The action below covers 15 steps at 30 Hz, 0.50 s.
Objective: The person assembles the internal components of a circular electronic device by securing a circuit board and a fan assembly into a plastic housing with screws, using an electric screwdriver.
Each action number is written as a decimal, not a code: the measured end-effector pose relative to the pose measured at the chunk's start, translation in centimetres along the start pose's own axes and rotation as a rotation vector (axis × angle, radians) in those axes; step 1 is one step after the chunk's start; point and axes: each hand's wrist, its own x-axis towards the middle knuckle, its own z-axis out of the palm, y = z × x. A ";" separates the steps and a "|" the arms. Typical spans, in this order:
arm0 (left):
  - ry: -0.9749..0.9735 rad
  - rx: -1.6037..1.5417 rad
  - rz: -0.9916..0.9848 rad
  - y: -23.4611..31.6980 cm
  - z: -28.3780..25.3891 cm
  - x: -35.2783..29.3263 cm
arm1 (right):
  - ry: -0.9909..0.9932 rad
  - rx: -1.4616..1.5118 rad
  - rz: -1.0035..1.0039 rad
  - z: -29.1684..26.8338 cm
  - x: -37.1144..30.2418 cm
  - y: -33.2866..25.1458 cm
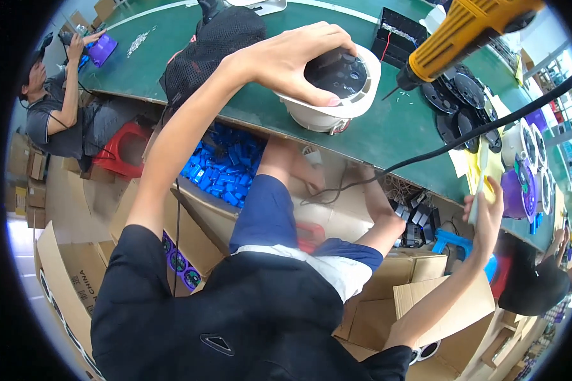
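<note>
My left hand (292, 60) spans the top of a white round housing (318, 117), thumb on the near rim and fingers on the far one. Inside the housing sits a black disc-shaped plate (340, 73), partly covered by that hand. At the right table edge, my right hand (486, 213) is closed around a long, pale green, slim tool (482, 165); its exact kind cannot be made out. A yellow electric screwdriver (454, 44) hangs between the hands, its bit tip just right of the housing and apart from it.
Several black plates (464, 101) lie right of the screwdriver. A black cable (489, 124) crosses in front of the right side. A black box of screws (400, 35) and a black mesh bag (216, 51) stand on the green table (400, 136). Blue parts (219, 171) fill a box below. Co-workers sit both sides.
</note>
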 end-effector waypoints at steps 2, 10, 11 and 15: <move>0.024 -0.002 -0.015 -0.1 0.1 -0.2 | -0.010 0.013 -0.045 -0.4 -2.6 0.1; 0.188 0.042 -0.154 0.0 1.3 0.0 | -0.053 0.045 -0.376 -0.3 -10.3 -3.4; 0.198 0.099 -0.145 0.1 1.3 -0.3 | -0.044 0.024 -0.455 0.4 -10.6 -3.4; 0.214 0.162 -0.113 -0.7 2.1 0.4 | -0.137 -0.374 -0.752 5.2 -11.2 -7.0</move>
